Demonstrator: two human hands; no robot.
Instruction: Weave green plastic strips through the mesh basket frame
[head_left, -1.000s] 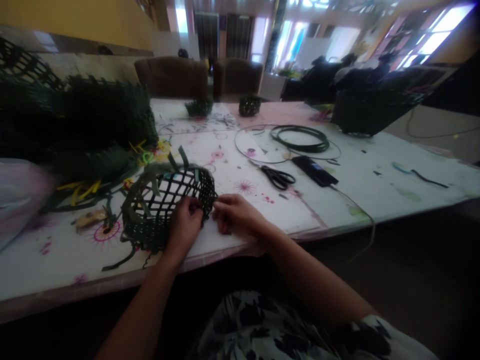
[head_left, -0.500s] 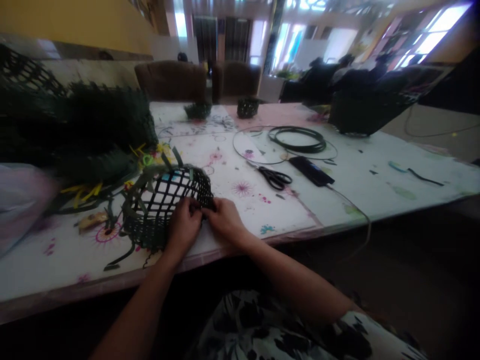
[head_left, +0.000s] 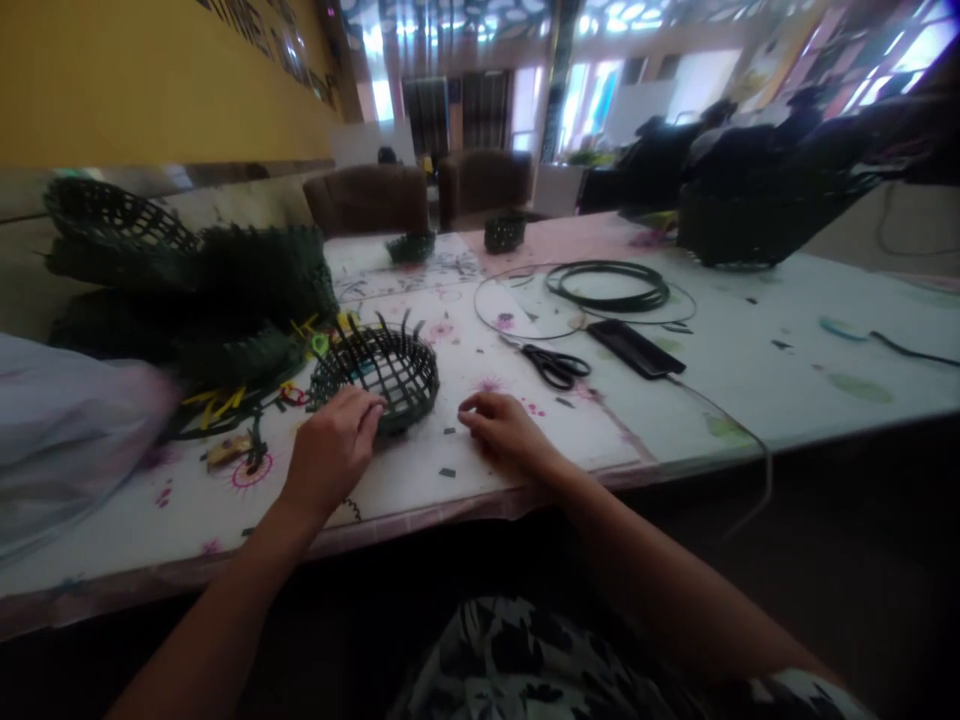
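Observation:
A small dark green woven basket (head_left: 416, 392) sits on the table, open side up, with several loose strip ends standing from its far rim. My left hand (head_left: 334, 440) is closed at its near left edge, thumb and fingers pinched together there. My right hand (head_left: 506, 428) rests on the tabletop to the right of the basket, apart from it. Its fingers are loosely bent and slightly apart, with nothing visible in them. Small dark strip cuttings (head_left: 448, 472) lie between the two hands.
Black-handled scissors (head_left: 555, 367), a black phone (head_left: 636, 348) on a cable and a coil of green strip (head_left: 611, 287) lie right of centre. Stacked woven baskets (head_left: 262, 265) and a pale plastic bag (head_left: 67, 440) fill the left. A large basket (head_left: 731, 225) stands far right.
The basket has gone from tilted on its side to sitting upright. My right hand has let go of it and moved right. My left hand has shifted left and the view has lifted.

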